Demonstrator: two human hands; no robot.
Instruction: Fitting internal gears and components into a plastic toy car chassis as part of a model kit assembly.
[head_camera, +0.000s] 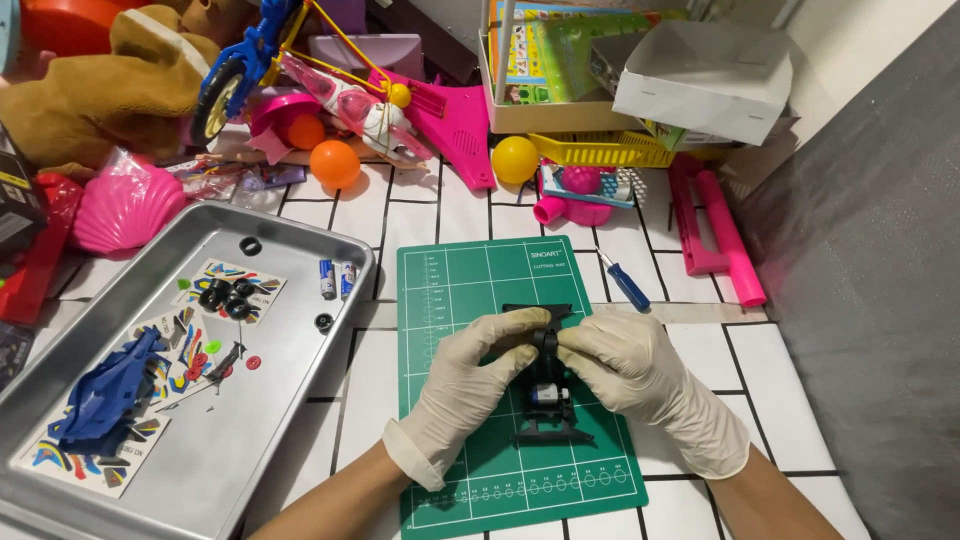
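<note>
Black toy car chassis (545, 385) lies lengthwise at the centre of the green cutting mat (450, 290), nose and tail pointing up and down the mat. Both hands are gloved. Left hand (470, 385) comes in from the mat's left side, fingers closed on the chassis's upper middle. Right hand (630, 370) comes in from the mat's right side, fingertips pinched together on the same spot, nearly touching the left thumb.

Handling, as judged: thin moulded plastic, light, fairly stiff along the spine but with slender bumper bars at both ends that look easy to snap. A small motor or battery block sits mid-frame; probably the safest place to grip is along the side rails there. Gloves may slip on smooth plastic.

Left of the mat: metal tray (300, 225) holding a blue car body (105, 400), small black wheels (225, 295), sticker sheets (95, 465) and two batteries (335, 278). Just off the mat's upper right corner: a blue-handled screwdriver (625, 282). Beyond the mat: assorted toys.
</note>
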